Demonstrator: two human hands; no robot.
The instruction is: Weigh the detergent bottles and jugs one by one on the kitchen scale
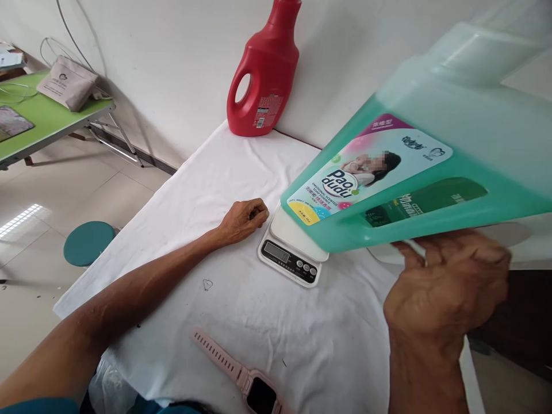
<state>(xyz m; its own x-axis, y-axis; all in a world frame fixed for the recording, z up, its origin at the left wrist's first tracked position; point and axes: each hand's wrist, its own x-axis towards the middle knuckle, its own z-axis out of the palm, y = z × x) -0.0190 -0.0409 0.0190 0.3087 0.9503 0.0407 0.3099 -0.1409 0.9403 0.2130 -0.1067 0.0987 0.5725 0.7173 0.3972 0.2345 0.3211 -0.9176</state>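
A large translucent green soap bottle (345, 230) stands with its base on the white digital kitchen scale (293, 261) and looks leaned toward the right in this view. My right hand (448, 282) is at the handle side of the bottle, with bent fingers against its edge. Some of those fingertips are hidden behind the bottle. My left hand (244, 220) rests on the white cloth just left of the scale, loosely closed with nothing visible in it. The scale's display is too dim to read.
A red bottle (264, 86) stands by the wall at the table's far corner. Near the front edge lies a pink smartwatch (261, 395) on the white tablecloth (241, 299). To the left are a teal stool (88, 244) and a green table (47, 121) holding a pouch (69, 83).
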